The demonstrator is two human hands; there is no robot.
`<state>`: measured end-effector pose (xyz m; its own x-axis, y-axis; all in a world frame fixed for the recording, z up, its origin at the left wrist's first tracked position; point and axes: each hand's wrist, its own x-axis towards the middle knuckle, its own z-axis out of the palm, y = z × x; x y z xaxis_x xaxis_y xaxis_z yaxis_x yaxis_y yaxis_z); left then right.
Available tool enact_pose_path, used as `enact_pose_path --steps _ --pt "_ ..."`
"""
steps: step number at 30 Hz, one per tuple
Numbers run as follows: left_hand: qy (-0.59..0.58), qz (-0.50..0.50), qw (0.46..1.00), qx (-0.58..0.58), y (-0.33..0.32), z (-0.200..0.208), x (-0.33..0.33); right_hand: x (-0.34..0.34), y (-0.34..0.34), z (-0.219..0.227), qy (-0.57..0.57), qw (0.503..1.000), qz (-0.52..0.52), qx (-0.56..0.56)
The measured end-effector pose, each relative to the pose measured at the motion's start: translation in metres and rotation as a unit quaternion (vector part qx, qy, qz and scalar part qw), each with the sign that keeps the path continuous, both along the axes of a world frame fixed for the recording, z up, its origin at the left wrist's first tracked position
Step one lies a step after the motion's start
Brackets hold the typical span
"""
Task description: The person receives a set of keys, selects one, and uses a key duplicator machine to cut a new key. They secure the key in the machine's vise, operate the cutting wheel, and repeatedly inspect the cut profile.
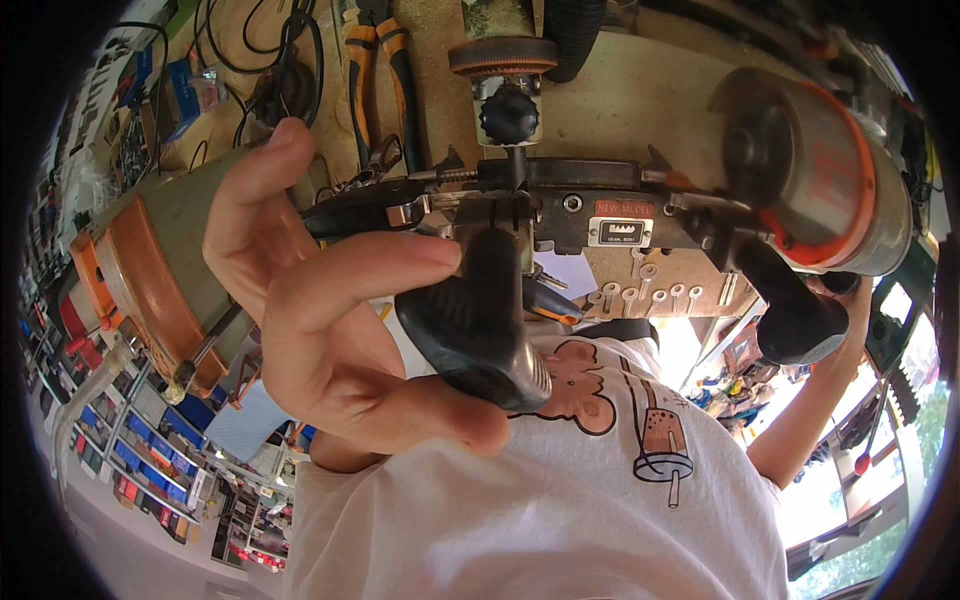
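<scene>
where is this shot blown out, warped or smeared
Head view: the bright opening at lower right is blown out; the storage shelves at left curve with the fisheye; the orange-rimmed grinder guard looks smeared at its left edge, while the left hand reads fairly crisp.

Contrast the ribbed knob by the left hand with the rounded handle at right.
The ribbed knob flares, with a grooved edge; the rounded handle looks smooth. The ribbed knob sits between finger and thumb of the left hand; the rounded handle stands apart from it. Both are black.
</scene>
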<state>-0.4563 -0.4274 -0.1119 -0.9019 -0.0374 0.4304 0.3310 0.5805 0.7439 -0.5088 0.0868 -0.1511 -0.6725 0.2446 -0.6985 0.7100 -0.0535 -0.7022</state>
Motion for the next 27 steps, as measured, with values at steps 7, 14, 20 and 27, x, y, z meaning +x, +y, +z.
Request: enact_pose_path --steps 7,14,20,27 --pt "0.003 0.004 1.0 -0.005 -0.002 -0.001 0.0 -0.015 0.04 -0.004 -0.05 0.993 0.109 -0.023" --pt "-0.012 0.005 1.0 -0.01 0.0 0.001 0.0 -0.014 0.061 -0.01 -0.05 0.984 0.168 -0.019" --pt "-0.033 0.003 0.999 0.007 0.003 0.001 0.005 0.007 -0.007 0.002 0.158 0.954 0.043 -0.249" --pt "-0.046 -0.005 0.999 0.022 -0.008 0.002 0.008 0.013 -0.028 -0.002 0.166 0.962 0.07 -0.207"
